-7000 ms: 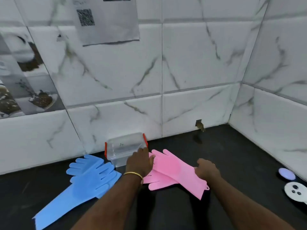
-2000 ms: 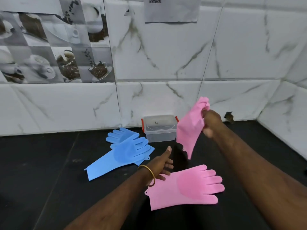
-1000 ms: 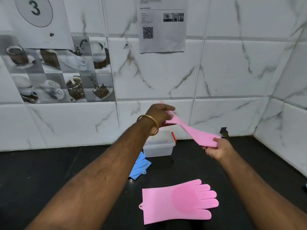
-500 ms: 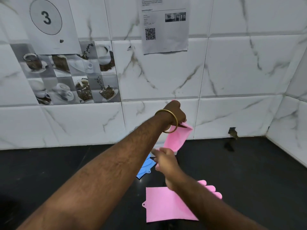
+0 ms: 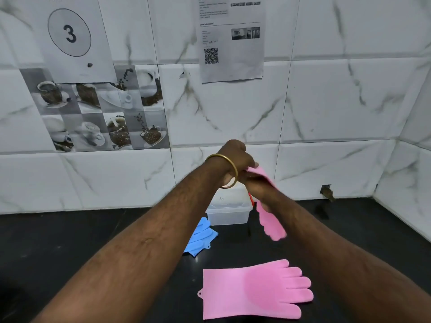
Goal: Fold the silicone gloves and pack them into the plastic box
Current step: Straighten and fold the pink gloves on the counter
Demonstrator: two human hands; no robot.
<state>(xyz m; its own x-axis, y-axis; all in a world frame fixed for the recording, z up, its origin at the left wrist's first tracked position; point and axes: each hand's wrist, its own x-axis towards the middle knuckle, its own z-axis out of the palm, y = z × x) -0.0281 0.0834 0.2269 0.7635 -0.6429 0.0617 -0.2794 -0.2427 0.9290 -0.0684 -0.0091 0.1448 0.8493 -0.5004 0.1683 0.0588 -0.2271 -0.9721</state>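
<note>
I am just at the start of the job. My left hand (image 5: 233, 157) and my right hand (image 5: 256, 190) are up in the air together, both closed tight on one pink glove (image 5: 270, 220). I think I am bending it in half, but it is not a neat fold yet. Its finger end hangs down below my right hand, just to the right of the plastic box (image 5: 229, 212).

The box sits far back on the black counter (image 5: 70, 241), close to the wall. My arms hide part of it. I cannot tell if its lid is on or off, and I cannot see any glove inside it.

The other pink glove (image 5: 254, 291) lies flat and open on the counter near me, fingers pointing right. The blue gloves (image 5: 200, 237) lie to the left of the box, mostly behind my left arm.

Now I count. Pink gloves: two, one in my hands and one lying flat. Blue gloves: I see a small blue pile that looks like two, but I cannot be sure. Boxes: one. All of the gloves are left to fold and pack.
</note>
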